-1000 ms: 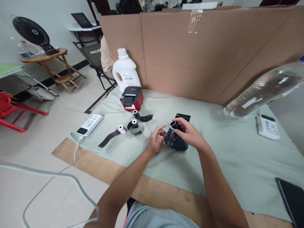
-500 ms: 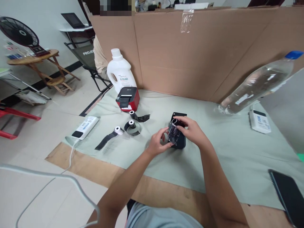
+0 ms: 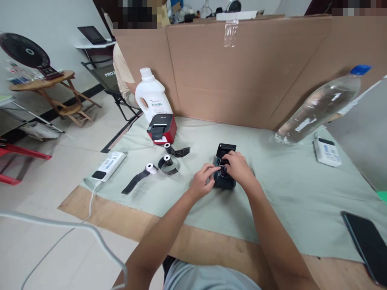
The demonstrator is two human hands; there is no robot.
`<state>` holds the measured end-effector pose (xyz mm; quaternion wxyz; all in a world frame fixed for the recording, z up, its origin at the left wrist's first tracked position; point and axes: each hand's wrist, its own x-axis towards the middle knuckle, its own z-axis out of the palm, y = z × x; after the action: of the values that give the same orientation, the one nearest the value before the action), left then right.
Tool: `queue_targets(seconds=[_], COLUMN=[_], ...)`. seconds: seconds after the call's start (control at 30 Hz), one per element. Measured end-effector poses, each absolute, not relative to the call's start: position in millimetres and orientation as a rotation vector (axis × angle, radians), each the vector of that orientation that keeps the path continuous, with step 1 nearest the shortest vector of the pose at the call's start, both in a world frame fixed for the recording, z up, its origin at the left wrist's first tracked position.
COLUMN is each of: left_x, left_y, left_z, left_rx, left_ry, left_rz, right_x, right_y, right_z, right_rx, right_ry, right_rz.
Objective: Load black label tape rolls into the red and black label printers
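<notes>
A small black printer (image 3: 224, 184) lies on the green cloth with its lid (image 3: 226, 150) raised. A dark paper roll (image 3: 223, 170) with a pale core sits in its opening, largely covered by my fingers. My right hand (image 3: 240, 169) is closed on the roll from the right and above. From the left, my left hand (image 3: 202, 180) reaches in with its index finger stretched to the roll's edge and its thumb apart; it grips nothing visible. Left of the hands lie unwound paper rolls: a front roll (image 3: 151, 168), a middle roll (image 3: 167, 160) and a back roll (image 3: 167, 148).
A red-and-black printer (image 3: 161, 129) stands before a white jug (image 3: 153, 94). Cardboard (image 3: 217, 76) walls the back. A large bottle (image 3: 320, 106) leans at right, near a white device (image 3: 328, 151). A phone (image 3: 365, 243) lies front right; a corded power bank (image 3: 109, 166) lies left.
The paper roll has gone from above the black printer down into its opening. My right hand has moved over it, and my left index finger now stretches toward it.
</notes>
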<state>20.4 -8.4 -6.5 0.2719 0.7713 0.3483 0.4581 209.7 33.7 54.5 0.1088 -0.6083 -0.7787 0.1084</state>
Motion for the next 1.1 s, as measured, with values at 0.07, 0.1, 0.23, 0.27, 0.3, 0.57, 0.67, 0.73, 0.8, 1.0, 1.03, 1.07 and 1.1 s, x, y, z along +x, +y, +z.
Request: queue_targets(seconds=[0.07, 0.1, 0.23, 0.27, 0.3, 0.57, 0.67, 0.73, 0.8, 1.0, 1.03, 1.07, 1.1], left_x=[20.4, 20.6, 22.9, 23.7, 24.5, 26.1, 24.8, 24.1, 23.7, 22.2, 22.1, 22.2, 22.4], left_y=[-9.1, -9.4, -10.2, -10.2, -10.1, -8.7, -8.1, -8.0, -8.0, -7.5, -7.3, -7.3, -7.5], left_z=[-5.2, -4.8, -5.0, -5.5, -6.2, -13.7, -12.9, -11.6, -10.6, -11.0, -11.2, -11.3, -11.4], left_rx=[2.123, 2.152, 2.23, 2.239, 2.247, 2.376, 2.389, 2.381, 2.368, 2.337, 2.334, 2.331, 2.33], left_ry=[0.957, 0.973, 1.031, 1.037, 1.04, 0.969, 0.972, 0.965, 0.953, 0.927, 0.918, 0.91, 0.903], left_rz=[1.198, 1.182, 1.125, 1.121, 1.122, 1.141, 1.11, 1.102, 1.111, 1.072, 1.072, 1.08, 1.096], right_x=[206.3, 204.4, 201.8, 203.3, 205.7, 227.8, 235.1, 238.2, 238.4, 236.1, 237.2, 238.1, 238.7], right_y=[31.9, 31.0, 28.7, 28.9, 29.6, 44.6, 39.0, 31.4, 24.8, 33.8, 37.8, 41.1, 43.2], right_z=[53.2, 52.2, 51.2, 52.4, 54.0, 55.3, 62.3, 69.3, 73.4, 58.2, 54.6, 51.9, 50.1], right_rx=[-1.806, -1.831, -1.94, -1.932, -1.909, -1.572, -1.551, -1.579, -1.647, -1.939, -1.952, -1.958, -1.965], right_ry=[-2.316, -2.297, -2.143, -2.103, -2.056, -1.86, -1.914, -2.053, -2.146, -1.958, -1.941, -1.93, -1.926], right_rz=[0.262, 0.251, 0.241, 0.241, 0.236, 0.406, 0.56, 0.699, 0.775, 0.82, 0.919, 1.004, 1.053])
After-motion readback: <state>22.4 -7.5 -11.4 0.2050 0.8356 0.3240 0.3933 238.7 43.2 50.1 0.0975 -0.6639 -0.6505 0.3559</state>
